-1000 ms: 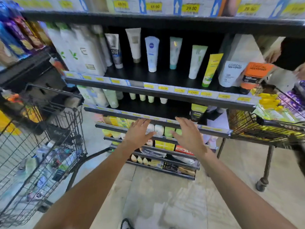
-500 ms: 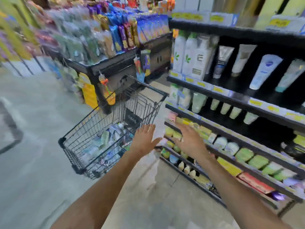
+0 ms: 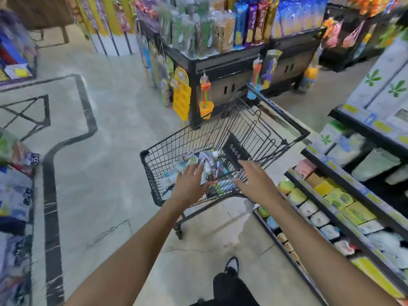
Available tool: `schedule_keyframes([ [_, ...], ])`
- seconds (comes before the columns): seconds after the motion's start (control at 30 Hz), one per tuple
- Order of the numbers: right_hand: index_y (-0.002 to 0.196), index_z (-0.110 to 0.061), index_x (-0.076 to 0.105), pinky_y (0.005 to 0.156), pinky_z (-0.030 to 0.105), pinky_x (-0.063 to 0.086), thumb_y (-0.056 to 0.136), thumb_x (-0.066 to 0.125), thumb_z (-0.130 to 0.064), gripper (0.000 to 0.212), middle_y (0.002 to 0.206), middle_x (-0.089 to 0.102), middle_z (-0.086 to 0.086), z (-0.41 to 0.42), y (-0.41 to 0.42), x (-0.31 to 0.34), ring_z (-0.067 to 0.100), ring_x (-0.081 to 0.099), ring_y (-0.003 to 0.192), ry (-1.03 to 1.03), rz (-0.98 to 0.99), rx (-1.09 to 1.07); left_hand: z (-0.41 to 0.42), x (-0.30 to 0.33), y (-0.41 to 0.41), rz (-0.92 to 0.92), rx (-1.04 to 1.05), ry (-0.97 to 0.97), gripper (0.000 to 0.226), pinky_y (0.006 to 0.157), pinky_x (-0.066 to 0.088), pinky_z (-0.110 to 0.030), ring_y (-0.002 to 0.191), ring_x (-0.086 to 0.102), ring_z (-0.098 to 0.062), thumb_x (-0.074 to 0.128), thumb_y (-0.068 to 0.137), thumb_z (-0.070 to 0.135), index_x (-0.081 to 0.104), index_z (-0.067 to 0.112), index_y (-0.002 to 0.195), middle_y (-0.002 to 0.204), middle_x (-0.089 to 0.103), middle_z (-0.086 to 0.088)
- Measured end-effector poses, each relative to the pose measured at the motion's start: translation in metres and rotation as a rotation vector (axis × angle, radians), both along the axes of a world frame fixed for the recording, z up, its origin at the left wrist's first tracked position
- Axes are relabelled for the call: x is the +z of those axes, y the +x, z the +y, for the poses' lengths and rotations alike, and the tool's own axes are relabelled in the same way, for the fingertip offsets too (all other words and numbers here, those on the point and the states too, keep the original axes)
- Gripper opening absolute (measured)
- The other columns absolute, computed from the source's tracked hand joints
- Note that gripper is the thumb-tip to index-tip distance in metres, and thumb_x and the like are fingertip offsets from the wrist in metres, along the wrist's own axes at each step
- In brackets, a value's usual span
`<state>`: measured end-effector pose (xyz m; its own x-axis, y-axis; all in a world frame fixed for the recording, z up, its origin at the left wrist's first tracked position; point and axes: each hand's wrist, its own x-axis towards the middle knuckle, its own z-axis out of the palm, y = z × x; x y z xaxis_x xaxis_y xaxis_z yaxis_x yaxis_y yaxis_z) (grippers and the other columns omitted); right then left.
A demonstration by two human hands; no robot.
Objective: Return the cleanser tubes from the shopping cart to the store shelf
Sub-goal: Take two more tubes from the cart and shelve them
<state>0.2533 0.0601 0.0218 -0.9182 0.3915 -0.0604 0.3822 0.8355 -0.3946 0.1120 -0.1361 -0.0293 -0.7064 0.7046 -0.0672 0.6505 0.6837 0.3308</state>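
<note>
Both my hands hang spread and empty over the near rim of the shopping cart (image 3: 154, 173), my left grip (image 3: 189, 188) with fingers apart and my right grip (image 3: 254, 184) likewise apart, clamped on nothing. The cleanser tubes (image 3: 206, 161) lie jumbled in the basket just beyond and between my fingertips. The store shelf (image 3: 344, 195) runs along beside my right forearm.

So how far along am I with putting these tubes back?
Done: cannot tell; the tube shelf is out of view. In hand: nothing. Left hand and right hand reach open over the cart. Left: a pile of cleanser tubes in the cart.
</note>
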Motion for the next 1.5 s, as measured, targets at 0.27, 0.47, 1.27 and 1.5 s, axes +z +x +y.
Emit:
schedule_keyframes([
  [0.27,0.154,-0.017,0.039,0.109,0.04,0.041,0.099,0.063,-0.046,0.067,0.152,0.046,0.005,0.049,-0.094,-0.041,0.024,0.044,0.139,-0.07,-0.06,0.092,0.026,-0.036,-0.068,-0.04,0.101,-0.053,0.074,0.116,0.035,-0.052,0.143,0.037,-0.031,0.047,0.099,0.064,0.034,0.017,0.155,0.156,0.04,-0.01],
  [0.47,0.157,-0.017,0.037,0.113,0.042,0.039,0.098,0.061,-0.049,0.071,0.159,0.04,0.006,0.092,-0.153,-0.078,0.026,0.039,0.146,-0.137,-0.194,0.171,0.062,-0.068,-0.113,-0.098,0.159,-0.141,0.075,0.111,0.041,-0.054,0.143,0.039,-0.034,0.045,0.099,0.065,0.036,0.015,0.153,0.153,0.042,-0.012],
  [1.27,0.138,-0.019,0.053,0.087,0.047,0.055,0.092,0.067,-0.026,0.048,0.125,0.058,0.012,0.107,-0.322,-0.352,0.034,0.057,0.118,-0.09,-0.836,0.692,0.094,-0.316,-0.257,-0.466,0.194,-0.404,0.055,0.103,0.049,-0.05,0.13,0.051,-0.036,0.057,0.102,0.041,0.042,0.012,0.146,0.148,0.047,-0.016],
  [1.5,0.137,-0.014,0.052,0.069,0.038,0.048,0.093,0.061,-0.016,0.045,0.121,0.055,0.013,0.103,-0.323,-0.433,0.035,0.058,0.11,-0.04,-0.903,0.812,0.101,-0.386,-0.265,-0.456,0.178,-0.441,0.057,0.097,0.052,-0.052,0.131,0.049,-0.038,0.065,0.097,0.024,0.04,0.009,0.146,0.151,0.042,-0.017],
])
